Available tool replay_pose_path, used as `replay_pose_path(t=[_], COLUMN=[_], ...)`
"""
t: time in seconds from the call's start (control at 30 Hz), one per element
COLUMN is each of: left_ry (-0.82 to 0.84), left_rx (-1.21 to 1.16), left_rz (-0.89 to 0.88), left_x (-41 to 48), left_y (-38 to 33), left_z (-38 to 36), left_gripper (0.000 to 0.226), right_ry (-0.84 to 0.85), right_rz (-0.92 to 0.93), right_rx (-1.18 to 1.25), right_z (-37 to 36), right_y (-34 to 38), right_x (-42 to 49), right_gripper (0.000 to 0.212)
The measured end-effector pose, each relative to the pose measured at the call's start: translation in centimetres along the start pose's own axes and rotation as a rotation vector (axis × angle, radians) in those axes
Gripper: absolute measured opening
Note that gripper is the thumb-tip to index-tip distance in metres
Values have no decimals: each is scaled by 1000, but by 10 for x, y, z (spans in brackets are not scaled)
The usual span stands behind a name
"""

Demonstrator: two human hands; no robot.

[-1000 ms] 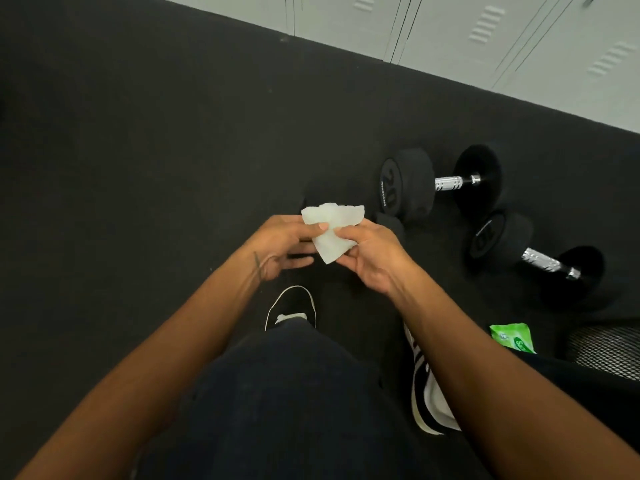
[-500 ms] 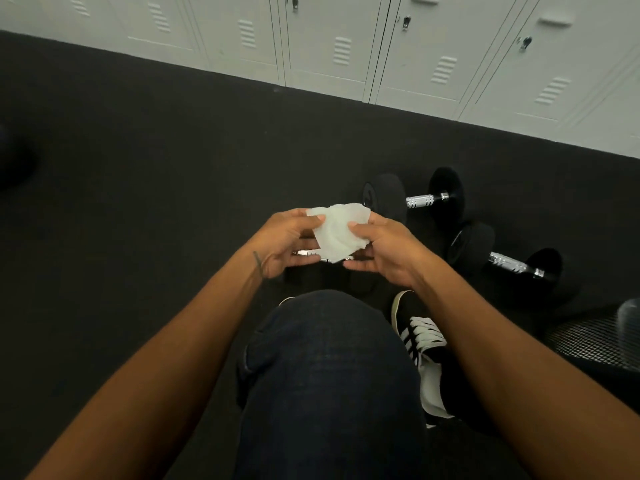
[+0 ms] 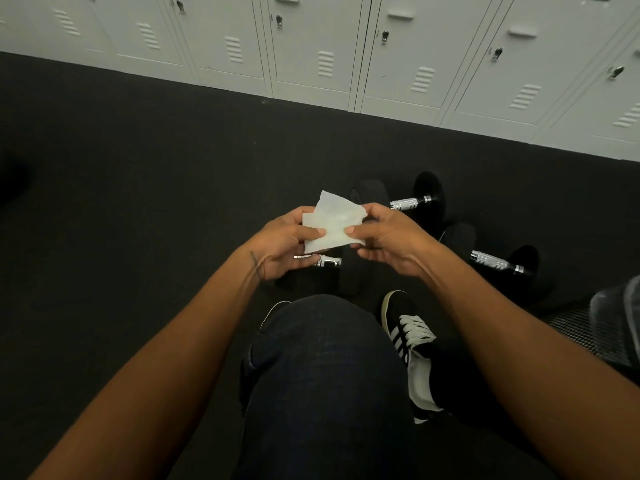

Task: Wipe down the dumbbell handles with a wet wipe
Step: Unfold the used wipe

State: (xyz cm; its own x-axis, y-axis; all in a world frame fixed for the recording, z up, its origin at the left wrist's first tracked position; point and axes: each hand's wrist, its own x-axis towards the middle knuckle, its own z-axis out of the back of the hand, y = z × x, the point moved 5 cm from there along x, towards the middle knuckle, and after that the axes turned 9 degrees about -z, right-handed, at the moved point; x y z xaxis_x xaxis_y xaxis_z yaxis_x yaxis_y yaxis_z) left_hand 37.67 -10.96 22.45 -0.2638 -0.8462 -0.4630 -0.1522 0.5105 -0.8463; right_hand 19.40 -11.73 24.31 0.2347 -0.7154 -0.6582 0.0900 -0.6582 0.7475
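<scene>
A white wet wipe is stretched between my two hands above the dark floor. My left hand pinches its left side and my right hand pinches its right side. Directly below my hands lies a black dumbbell, only part of its chrome handle showing. A second dumbbell lies just beyond my right hand. A third dumbbell lies further right, its chrome handle in plain sight.
A row of white lockers runs along the far edge of the black floor. My knee in dark jeans and a black shoe with white stripes fill the foreground. A dark mesh surface sits at the right edge.
The view tilted up, so the lockers now fill the top. The wipe has been spread wider between my hands. The green wipes pack seen a second ago is out of view.
</scene>
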Motion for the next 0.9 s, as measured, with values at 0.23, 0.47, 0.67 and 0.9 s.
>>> replay_pose_path(t=[0.23,0.47,0.67,0.9], left_ry=[53,152,181,243], left_rx=[-55,25,330,448], left_rz=[27,-35,-157,-269], left_x=[-5,-21,-37,-67], left_y=[-6,-24,-83,-140], left_z=[-1,-12,-55,-131], left_gripper=[39,17,21,30], right_ry=[31,77,1,-70], right_rz=[9,-3,88,238], right_rx=[53,89,-44,-47], right_z=[4,12,33,74], right_y=[4,12,45,81], right_x=[-6,-26,-73,-161], right_gripper=[24,31,12,25])
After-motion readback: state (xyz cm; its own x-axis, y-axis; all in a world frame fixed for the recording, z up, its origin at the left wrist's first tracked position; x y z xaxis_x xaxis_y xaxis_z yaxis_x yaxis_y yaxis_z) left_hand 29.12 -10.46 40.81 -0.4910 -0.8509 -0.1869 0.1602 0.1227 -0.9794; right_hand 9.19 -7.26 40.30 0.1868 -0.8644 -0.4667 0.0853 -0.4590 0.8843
